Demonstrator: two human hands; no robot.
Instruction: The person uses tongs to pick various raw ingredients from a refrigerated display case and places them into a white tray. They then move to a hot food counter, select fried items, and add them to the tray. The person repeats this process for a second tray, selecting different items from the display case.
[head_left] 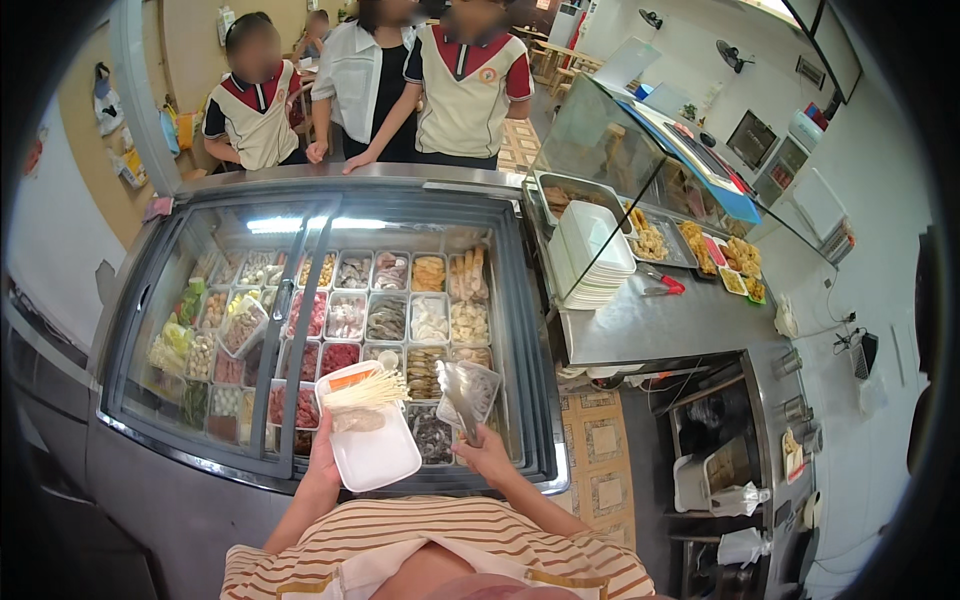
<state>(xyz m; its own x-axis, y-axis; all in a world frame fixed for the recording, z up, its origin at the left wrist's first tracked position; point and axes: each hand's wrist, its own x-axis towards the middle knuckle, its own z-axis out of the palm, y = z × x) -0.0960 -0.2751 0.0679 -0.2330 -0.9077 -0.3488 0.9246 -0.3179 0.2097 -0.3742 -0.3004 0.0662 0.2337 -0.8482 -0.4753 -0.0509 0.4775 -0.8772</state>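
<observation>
My left hand (321, 465) is closed on the edge of a white tray (380, 456), held tilted over the glass-topped display case. A bundle of enoki mushrooms (366, 390) lies across its far half, with something orange (350, 376) beyond it and a pale piece (357, 420) on the near side. Metal tongs (459, 402) are gripped in my right hand (486, 456), pointing away from me into the case. Right by their tips is a clear plastic container (482, 388); whether the tongs touch it I cannot tell.
The case (555, 440) holds rows of tubs with meats, balls and vegetables; its sliding glass covers the left side. White trays (603, 250) are stacked on the right counter (640, 335), near red-handled tongs (664, 288) and fried food (742, 256). Three people stand across the case.
</observation>
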